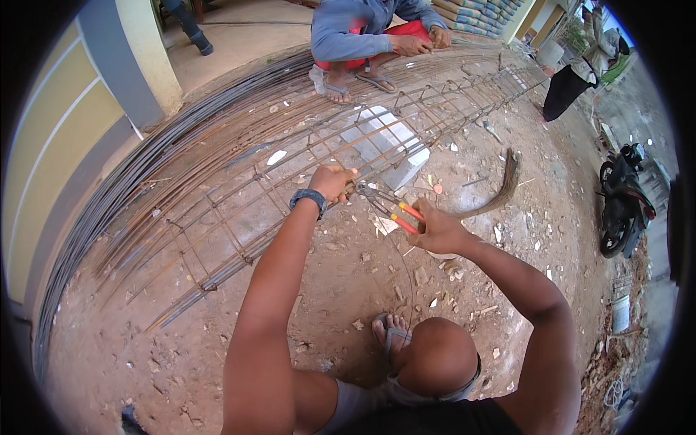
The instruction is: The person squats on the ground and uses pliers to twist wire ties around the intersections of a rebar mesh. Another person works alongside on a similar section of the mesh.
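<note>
A long rebar cage [239, 243] of rusty bars and square stirrups stretches from the lower left to the upper right. My left hand [333, 183], a dark watch on its wrist, is closed over the cage's near bar; its fingertips are partly hidden. In my right hand [441, 230] is a pair of pincers [377, 197] with orange handles banded in yellow. The handles stand apart, and the pincers' head meets the bar just right of my left fingers. A thin wire [407, 279] hangs below the pincers. Pale blocks [388, 141] lie beneath the cage.
Bundled steel rods [138, 185] curve along the wall at left. Across the cage a person [362, 43] squats, hands on bars. Another person [580, 69] is at upper right. A motorcycle [625, 199] stands at right. A frayed brown strip [504, 181] and rubble lie on the dirt.
</note>
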A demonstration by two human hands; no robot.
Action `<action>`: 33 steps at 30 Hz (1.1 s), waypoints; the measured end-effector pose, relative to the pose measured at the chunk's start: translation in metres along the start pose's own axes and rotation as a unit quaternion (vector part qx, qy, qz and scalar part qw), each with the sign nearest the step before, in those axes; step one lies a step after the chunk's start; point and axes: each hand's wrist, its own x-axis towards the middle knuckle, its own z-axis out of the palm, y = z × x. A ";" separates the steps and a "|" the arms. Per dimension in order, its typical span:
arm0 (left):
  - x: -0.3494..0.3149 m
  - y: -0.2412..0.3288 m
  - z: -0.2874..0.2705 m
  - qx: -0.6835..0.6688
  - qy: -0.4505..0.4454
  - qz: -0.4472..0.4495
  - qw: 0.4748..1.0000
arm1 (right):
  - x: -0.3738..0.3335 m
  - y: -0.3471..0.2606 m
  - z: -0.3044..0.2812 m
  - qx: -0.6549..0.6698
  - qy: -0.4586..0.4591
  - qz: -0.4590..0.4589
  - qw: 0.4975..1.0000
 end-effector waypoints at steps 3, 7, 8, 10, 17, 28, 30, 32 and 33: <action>-0.003 0.005 0.003 0.019 0.008 -0.007 1.000 | 0.001 -0.001 -0.002 -0.274 0.165 -0.077 0.944; -0.003 0.005 0.004 0.002 0.010 -0.013 1.000 | 0.007 -0.007 0.005 -0.327 0.150 -0.043 0.932; -0.003 0.004 0.004 -0.002 0.007 -0.010 1.000 | 0.006 -0.010 0.005 -0.304 0.096 -0.001 0.948; -0.001 0.004 0.006 -0.006 0.000 0.000 1.000 | 0.012 -0.003 0.003 -0.247 0.052 0.000 0.968; 0.007 -0.001 -0.006 0.037 0.012 0.016 0.999 | 0.025 0.009 0.017 0.382 -0.244 0.153 0.878; 0.004 0.000 0.005 0.007 0.009 0.004 1.000 | 0.006 -0.020 -0.039 -0.437 0.223 -0.241 0.837; 0.006 -0.003 0.003 -0.004 0.003 0.006 1.000 | 0.015 -0.029 -0.043 -0.528 0.228 -0.214 0.789; 0.008 -0.003 0.002 -0.023 -0.008 0.012 1.000 | 0.021 -0.030 -0.046 -0.537 0.193 -0.168 0.804; 0.008 -0.004 0.003 -0.020 -0.005 0.006 1.000 | 0.025 -0.026 -0.047 -0.500 0.156 -0.135 0.841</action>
